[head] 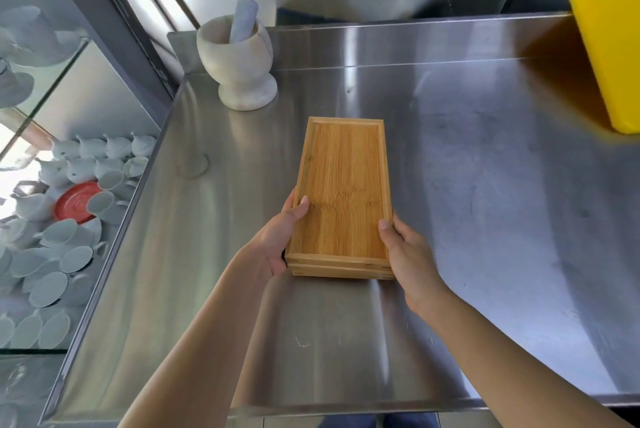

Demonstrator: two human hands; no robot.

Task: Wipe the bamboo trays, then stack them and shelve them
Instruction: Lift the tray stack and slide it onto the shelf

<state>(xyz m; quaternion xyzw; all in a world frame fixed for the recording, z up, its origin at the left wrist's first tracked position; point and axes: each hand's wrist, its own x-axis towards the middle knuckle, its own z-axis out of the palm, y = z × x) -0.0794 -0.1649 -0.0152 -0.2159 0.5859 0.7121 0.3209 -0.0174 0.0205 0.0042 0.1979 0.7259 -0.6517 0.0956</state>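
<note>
Our two hands clasp a stack of bamboo trays on the steel counter.

Nearest us, our left hand (277, 240) grips the stack's near left side, thumb over the rim, and our right hand (407, 254) grips its near right corner. The bamboo trays (343, 192) are honey-coloured, with a fine lengthwise grain and raised rims, edges aligned, resting on the steel counter (485, 185). At eleven o'clock stands a white mortar (239, 64) holding a pestle (244, 21); at two o'clock, a yellow block (613, 53).

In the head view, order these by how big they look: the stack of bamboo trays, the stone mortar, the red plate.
1. Stack of bamboo trays
2. Stone mortar
3. Red plate, partly hidden and lower down, so its true size is unsure.
</note>
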